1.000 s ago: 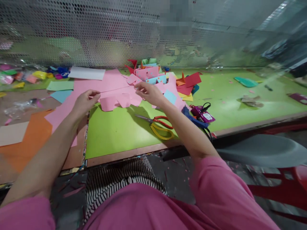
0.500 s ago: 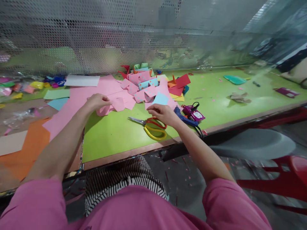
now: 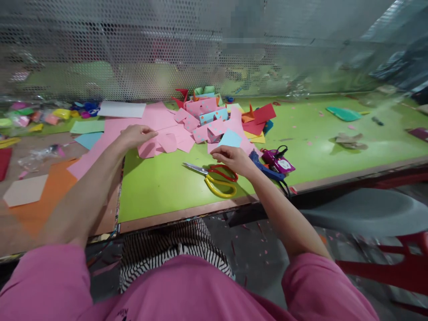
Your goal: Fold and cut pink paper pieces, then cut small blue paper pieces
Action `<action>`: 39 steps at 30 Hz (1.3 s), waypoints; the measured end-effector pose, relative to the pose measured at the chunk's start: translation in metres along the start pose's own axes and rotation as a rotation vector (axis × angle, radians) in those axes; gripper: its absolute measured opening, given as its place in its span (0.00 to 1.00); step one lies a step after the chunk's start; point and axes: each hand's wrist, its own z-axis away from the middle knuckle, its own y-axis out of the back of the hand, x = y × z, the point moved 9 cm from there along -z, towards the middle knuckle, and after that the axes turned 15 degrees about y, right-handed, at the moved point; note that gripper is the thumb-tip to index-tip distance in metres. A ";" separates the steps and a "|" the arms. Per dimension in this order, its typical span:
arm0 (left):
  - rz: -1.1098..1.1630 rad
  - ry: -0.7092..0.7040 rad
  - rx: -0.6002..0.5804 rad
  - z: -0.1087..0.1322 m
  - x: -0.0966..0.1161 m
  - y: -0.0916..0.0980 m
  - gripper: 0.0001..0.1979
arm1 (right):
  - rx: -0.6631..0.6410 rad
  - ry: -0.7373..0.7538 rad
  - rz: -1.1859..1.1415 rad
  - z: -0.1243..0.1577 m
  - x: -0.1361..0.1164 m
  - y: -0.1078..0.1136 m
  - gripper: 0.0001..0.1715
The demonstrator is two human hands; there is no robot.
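My left hand [image 3: 137, 134] hovers at the edge of loose pink paper pieces [image 3: 167, 142], its fingers loosely bent and nothing visible in them. My right hand [image 3: 231, 158] hangs just above the red handle of the scissors [image 3: 220, 185], fingers slightly apart and empty. The scissors lie partly open on the green tabletop [image 3: 154, 191], blades pointing left. Just beyond my right hand is a light blue paper square [image 3: 230, 138]. Folded pink dotted paper pieces [image 3: 202, 107] and a blue dotted one [image 3: 214, 116] are heaped behind. A blue glue gun [image 3: 265, 169] lies right of my right hand.
A purple case [image 3: 279, 160] with a black cord sits by the glue gun. Red paper [image 3: 264, 118] lies behind it. Orange paper [image 3: 58, 183] and a white sheet [image 3: 122, 109] are to the left. A perforated metal panel [image 3: 140, 53] stands at the back. A grey stool [image 3: 364, 209] is at right.
The view has shifted slightly, so the table things appear further right. My left hand has lifted a little from the pink paper; my right hand has stayed by the scissors.
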 end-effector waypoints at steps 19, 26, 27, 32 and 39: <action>-0.301 -0.124 0.370 0.069 0.008 0.027 0.18 | -0.144 0.307 0.371 -0.126 -0.080 -0.089 0.08; -0.065 -0.434 0.540 0.179 0.009 0.026 0.21 | 0.195 0.583 0.257 -0.026 -0.125 -0.070 0.08; 0.027 -0.471 0.623 0.203 0.006 0.031 0.16 | 0.243 0.539 0.136 -0.019 -0.121 -0.064 0.07; 0.470 -0.293 0.342 0.234 -0.024 -0.012 0.05 | 0.214 0.211 -0.478 -0.012 -0.105 -0.061 0.13; 1.411 -0.005 0.016 0.185 -0.031 -0.063 0.20 | 0.151 0.156 -0.586 -0.011 -0.129 -0.063 0.21</action>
